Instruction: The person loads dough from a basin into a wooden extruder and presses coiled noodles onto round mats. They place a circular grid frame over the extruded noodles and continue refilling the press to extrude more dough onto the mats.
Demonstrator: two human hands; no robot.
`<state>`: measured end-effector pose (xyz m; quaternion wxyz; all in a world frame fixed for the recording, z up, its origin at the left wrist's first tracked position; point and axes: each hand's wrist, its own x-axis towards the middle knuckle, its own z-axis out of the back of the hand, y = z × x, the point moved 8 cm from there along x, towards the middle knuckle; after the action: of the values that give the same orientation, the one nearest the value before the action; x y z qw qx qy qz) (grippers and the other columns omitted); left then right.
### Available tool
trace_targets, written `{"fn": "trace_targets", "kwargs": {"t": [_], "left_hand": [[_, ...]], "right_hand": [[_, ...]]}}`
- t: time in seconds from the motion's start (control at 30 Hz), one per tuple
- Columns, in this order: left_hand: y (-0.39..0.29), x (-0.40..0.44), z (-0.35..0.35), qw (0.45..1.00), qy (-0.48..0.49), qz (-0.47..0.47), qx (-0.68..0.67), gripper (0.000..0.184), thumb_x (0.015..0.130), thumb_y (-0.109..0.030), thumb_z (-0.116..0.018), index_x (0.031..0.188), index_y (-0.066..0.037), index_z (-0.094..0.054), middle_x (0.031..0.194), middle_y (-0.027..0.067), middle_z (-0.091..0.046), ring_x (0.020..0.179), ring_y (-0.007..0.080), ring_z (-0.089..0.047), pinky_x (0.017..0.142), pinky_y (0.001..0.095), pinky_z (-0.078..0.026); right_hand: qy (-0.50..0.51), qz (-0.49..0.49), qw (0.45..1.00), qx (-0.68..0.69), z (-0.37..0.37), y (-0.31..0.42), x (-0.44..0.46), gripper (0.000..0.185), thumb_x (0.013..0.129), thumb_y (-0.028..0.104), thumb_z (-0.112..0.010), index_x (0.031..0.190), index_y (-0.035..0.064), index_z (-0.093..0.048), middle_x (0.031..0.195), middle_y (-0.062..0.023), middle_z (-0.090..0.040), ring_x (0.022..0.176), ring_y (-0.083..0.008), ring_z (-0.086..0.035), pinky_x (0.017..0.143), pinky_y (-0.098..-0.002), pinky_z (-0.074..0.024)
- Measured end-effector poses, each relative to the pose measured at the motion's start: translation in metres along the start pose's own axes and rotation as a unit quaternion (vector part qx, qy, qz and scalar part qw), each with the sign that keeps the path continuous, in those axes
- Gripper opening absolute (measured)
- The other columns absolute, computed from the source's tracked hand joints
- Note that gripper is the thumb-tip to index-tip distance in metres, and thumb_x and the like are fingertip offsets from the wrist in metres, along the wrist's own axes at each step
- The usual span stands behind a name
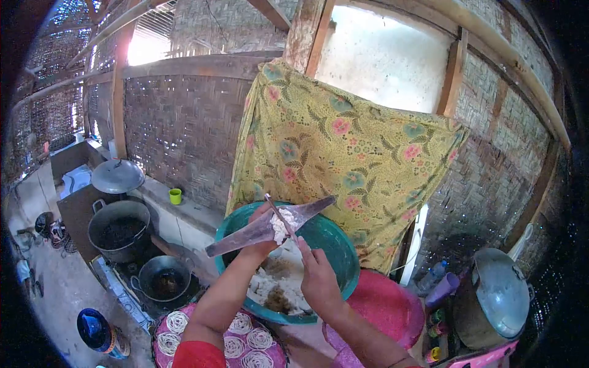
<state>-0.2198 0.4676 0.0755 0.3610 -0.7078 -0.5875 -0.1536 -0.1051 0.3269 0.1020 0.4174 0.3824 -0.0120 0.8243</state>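
Note:
A long, dark, boat-shaped piece [239, 237] lies tilted across my left hand [264, 246], whose fingers wrap round it from below. White paste [280, 230] sits in its middle. My right hand [320, 283] grips a thin stick-like tool [283, 219], its shaft crossing the paste; I cannot tell whether it is a spoon or a knife. Both hands are over a large green basin [350, 254]. Inside the basin lies a lumpy white mass [293, 264] with brown patches. Part of it is hidden by my forearms.
Below my left arm is a pink tray [208, 334] with several white coils [234, 346]. A red-pink basin [392, 306] stands at right, near a large lidded pot [491, 300]. Left are a deep pot [119, 230], a wok [162, 279] and a green cup [175, 196]. Patterned cloth [343, 153] hangs behind.

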Motion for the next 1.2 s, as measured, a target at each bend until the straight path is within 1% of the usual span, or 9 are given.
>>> {"fn": "trace_targets", "kwargs": {"t": [0.13, 0.27, 0.43, 0.6, 0.8, 0.87, 0.93, 1.17, 1.2], "left_hand": [[-0.005, 0.002, 0.062, 0.682, -0.031, -0.117, 0.721, 0.016, 0.089, -0.018, -0.049, 0.095, -0.006, -0.058, 0.09, 0.009, -0.064, 0.081, 0.0196, -0.062, 0.077, 0.0301, -0.051], [-0.013, 0.004, 0.089, 0.685, -0.102, -0.177, 0.699, 0.014, 0.08, -0.021, -0.057, 0.085, -0.009, -0.061, 0.082, 0.0086, -0.062, 0.078, 0.0234, -0.059, 0.074, 0.035, -0.048], [-0.022, -0.011, -0.045, 0.355, -0.031, -0.292, 0.887, 0.015, 0.069, -0.024, -0.069, 0.077, -0.012, -0.063, 0.078, 0.0074, -0.06, 0.069, 0.0243, -0.054, 0.064, 0.0372, -0.043], [-0.013, -0.012, -0.044, 0.419, -0.009, -0.201, 0.886, 0.019, 0.078, -0.025, -0.062, 0.092, -0.013, -0.059, 0.08, 0.002, -0.063, 0.083, 0.0174, -0.059, 0.074, 0.0319, -0.045], [-0.015, -0.004, 0.035, 0.705, -0.073, -0.176, 0.683, 0.02, 0.061, -0.021, -0.07, 0.076, -0.009, -0.061, 0.072, 0.0083, -0.052, 0.069, 0.0278, -0.053, 0.06, 0.0354, -0.044], [-0.014, -0.007, 0.019, 0.699, -0.061, -0.183, 0.689, 0.02, 0.061, -0.021, -0.07, 0.074, -0.01, -0.06, 0.071, 0.0083, -0.051, 0.069, 0.0279, -0.052, 0.06, 0.0362, -0.043], [-0.019, -0.014, -0.032, 0.654, -0.05, -0.201, 0.727, 0.023, 0.059, -0.023, -0.071, 0.073, -0.01, -0.059, 0.071, 0.0082, -0.049, 0.068, 0.028, -0.051, 0.059, 0.0371, -0.043], [0.013, -0.026, -0.092, 0.438, 0.087, -0.264, 0.855, 0.034, 0.056, -0.032, -0.074, 0.072, -0.01, -0.055, 0.071, 0.0079, -0.046, 0.067, 0.0281, -0.049, 0.059, 0.0379, -0.043], [0.022, -0.026, -0.092, 0.412, 0.108, -0.256, 0.868, 0.032, 0.056, -0.032, -0.073, 0.072, -0.01, -0.055, 0.071, 0.0078, -0.046, 0.068, 0.0278, -0.05, 0.059, 0.0375, -0.043]], "right_hand": [[0.034, -0.032, 0.999, -0.025, 0.004, -0.002, -0.011, 0.057, 0.08, -0.006, -0.044, 0.135, 0.0053, -0.036, 0.097, -0.0199, -0.048, 0.082, -0.039, -0.053, 0.073, -0.0451, -0.0458], [0.08, -0.062, 0.995, -0.013, 0.015, -0.007, -0.027, 0.06, 0.076, -0.009, -0.043, 0.134, 0.0041, -0.037, 0.096, -0.0203, -0.052, 0.086, -0.0384, -0.056, 0.074, -0.0434, -0.0485], [0.039, 0.011, 0.993, 0.114, 0.066, -0.012, -0.011, 0.054, 0.076, -0.011, -0.044, 0.128, 0.0036, -0.045, 0.102, -0.0218, -0.059, 0.092, -0.0345, -0.06, 0.077, -0.0366, -0.0487], [0.053, -0.065, 0.988, 0.129, 0.042, -0.016, -0.007, 0.04, 0.088, -0.002, -0.04, 0.126, 0.0043, -0.046, 0.108, -0.0258, -0.058, 0.1, -0.0382, -0.059, 0.083, -0.0402, -0.0461], [0.041, -0.031, 0.993, 0.104, 0.018, -0.026, -0.042, 0.036, 0.094, 0.008, -0.043, 0.129, 0.0035, -0.042, 0.092, -0.0171, -0.057, 0.071, -0.02, -0.055, 0.068, -0.0319, -0.0469], [0.069, -0.038, 0.987, 0.139, 0.039, -0.03, -0.048, 0.036, 0.095, 0.01, -0.043, 0.13, 0.0049, -0.043, 0.087, -0.014, -0.057, 0.063, -0.0176, -0.052, 0.059, -0.0308, -0.047], [0.285, -0.387, 0.719, 0.503, 0.041, -0.033, -0.077, 0.036, 0.094, 0.015, -0.045, 0.13, 0.0141, -0.045, 0.08, -0.0062, -0.057, 0.053, -0.0153, -0.05, 0.043, -0.0255, -0.0388], [0.395, -0.486, 0.668, 0.402, 0.086, -0.06, -0.033, 0.028, 0.094, 0.018, -0.045, 0.118, 0.0078, -0.056, 0.068, 0.0, -0.049, 0.046, -0.0076, -0.031, 0.039, -0.022, -0.0292], [0.425, -0.248, 0.852, 0.177, 0.084, -0.064, 0.001, 0.025, 0.091, 0.017, -0.048, 0.11, 0.0067, -0.059, 0.065, -0.0001, -0.048, 0.045, -0.0093, -0.033, 0.039, -0.0253, -0.0317]]}}
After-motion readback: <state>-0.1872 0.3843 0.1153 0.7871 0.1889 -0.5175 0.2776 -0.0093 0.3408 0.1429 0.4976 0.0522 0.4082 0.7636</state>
